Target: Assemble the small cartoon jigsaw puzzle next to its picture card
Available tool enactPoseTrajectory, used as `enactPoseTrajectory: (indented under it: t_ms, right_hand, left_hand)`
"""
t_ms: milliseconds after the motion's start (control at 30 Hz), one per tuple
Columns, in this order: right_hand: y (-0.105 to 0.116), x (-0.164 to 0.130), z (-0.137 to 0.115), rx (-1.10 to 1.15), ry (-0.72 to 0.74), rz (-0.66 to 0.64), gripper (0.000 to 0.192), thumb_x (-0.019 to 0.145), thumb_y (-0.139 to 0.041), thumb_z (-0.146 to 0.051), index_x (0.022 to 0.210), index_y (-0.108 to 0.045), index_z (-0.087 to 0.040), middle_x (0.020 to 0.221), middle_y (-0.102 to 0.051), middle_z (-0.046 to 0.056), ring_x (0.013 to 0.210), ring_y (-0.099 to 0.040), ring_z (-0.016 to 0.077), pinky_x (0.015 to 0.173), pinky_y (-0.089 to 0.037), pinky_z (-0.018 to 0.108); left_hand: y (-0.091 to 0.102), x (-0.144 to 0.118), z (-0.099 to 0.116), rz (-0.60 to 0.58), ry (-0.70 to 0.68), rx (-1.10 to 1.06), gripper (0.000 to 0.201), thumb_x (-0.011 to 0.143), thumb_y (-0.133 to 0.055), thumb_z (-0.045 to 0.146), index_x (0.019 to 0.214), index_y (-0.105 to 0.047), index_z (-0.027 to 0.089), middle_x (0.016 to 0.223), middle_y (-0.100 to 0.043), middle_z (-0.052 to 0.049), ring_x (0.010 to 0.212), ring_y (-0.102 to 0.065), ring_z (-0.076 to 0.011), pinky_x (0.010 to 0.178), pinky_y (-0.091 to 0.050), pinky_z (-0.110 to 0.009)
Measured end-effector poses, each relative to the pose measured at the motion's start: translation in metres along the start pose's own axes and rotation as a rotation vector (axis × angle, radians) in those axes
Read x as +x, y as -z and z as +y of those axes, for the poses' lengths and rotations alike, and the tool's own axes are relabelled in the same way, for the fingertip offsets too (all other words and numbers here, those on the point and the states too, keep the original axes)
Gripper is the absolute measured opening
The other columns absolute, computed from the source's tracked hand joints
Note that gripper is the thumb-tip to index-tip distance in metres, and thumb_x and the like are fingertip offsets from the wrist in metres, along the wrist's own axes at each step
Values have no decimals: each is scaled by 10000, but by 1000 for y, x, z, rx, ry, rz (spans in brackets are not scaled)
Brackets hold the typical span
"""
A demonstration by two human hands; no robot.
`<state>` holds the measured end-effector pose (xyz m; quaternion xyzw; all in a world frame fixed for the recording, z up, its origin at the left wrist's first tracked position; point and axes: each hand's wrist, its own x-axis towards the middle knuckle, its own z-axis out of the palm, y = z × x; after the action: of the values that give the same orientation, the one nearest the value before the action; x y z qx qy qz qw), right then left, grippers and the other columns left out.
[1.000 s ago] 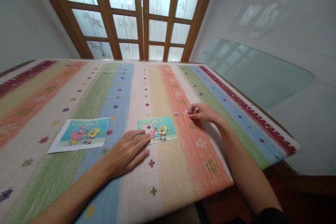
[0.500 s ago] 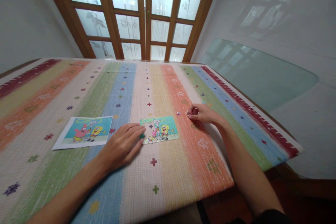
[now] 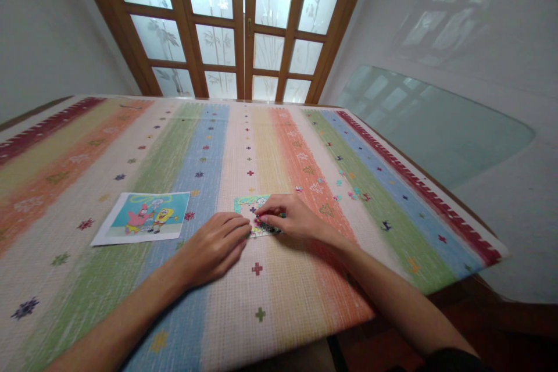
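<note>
Reference picture (image 3: 142,218) lies flat at 9 o'clock of the jigsaw puzzle (image 3: 248,204). Left hand (image 3: 213,247), fingers extended, presses the puzzle's 8 o'clock edge. Right hand (image 3: 288,218) covers its right half, fingertips pinched; whether on a piece cannot be told. Loose pieces (image 3: 351,192) lie scattered at 3 o'clock on the striped tablecloth (image 3: 305,285).

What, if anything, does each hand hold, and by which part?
The right hand seems to pinch a small puzzle piece by its edge, too small to be sure. The left hand holds nothing; it rests flat beside the puzzle.
</note>
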<state>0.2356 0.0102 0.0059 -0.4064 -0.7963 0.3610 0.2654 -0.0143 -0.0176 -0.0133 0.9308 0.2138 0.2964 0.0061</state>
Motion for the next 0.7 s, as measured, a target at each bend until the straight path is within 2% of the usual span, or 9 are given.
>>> enactPoseTrajectory:
  t_ms: [133, 233, 300, 433, 600, 700]
  right_hand:
    - [-12, 1, -1, -58, 48, 52, 122, 880, -726, -172, 961, -810, -208, 905, -791, 44, 816, -687, 174, 759, -505, 305]
    - [-15, 2, 0, -114, 56, 93, 165, 866, -778, -206, 1029, -804, -216, 920, -794, 51, 867, -686, 193, 826, -496, 333]
    - [-16, 3, -1, -129, 54, 102, 134, 871, -786, -221, 1004, -801, -219, 896, -789, 44, 863, -677, 194, 826, -487, 335]
    - [-19, 3, -2, -129, 48, 103, 36, 899, -763, -224, 915, -796, -225, 847, -777, 26, 836, -654, 184, 799, -470, 327]
    - [-27, 3, 0, -170, 116, 122, 70, 916, -725, -192, 939, -782, -226, 853, -780, 34, 872, -640, 198, 800, -462, 338]
    - [-27, 3, 2, -212, 199, 123, 123, 949, -665, -170, 982, -769, -226, 905, -791, 39, 876, -648, 197, 869, -457, 374]
  left_hand:
    - [-1, 0, 2, -1, 5, -27, 274, 1007, -505, 134, 1247, -637, 156, 1143, -718, -109, 1098, -639, -253, 946, -565, -437]
    - [-2, 1, 3, -2, 9, -40, 285, 1000, -510, 126, 1247, -646, 167, 1146, -715, -108, 1102, -634, -250, 947, -561, -437]
    - [-1, 2, 4, 7, 12, -27, 260, 999, -510, 125, 1211, -654, 162, 1104, -712, -106, 1063, -635, -246, 925, -561, -428]
    - [0, 4, 4, 45, 15, 23, 214, 1003, -499, 128, 1141, -661, 149, 1018, -695, -102, 968, -624, -241, 873, -557, -407]
    - [-1, 4, 3, 52, 12, 45, 258, 996, -508, 128, 1205, -656, 155, 1076, -702, -114, 1008, -620, -258, 886, -554, -427]
    - [-2, 2, 2, 27, 11, 40, 259, 1002, -509, 140, 1214, -657, 152, 1119, -708, -118, 1044, -624, -262, 904, -559, -435]
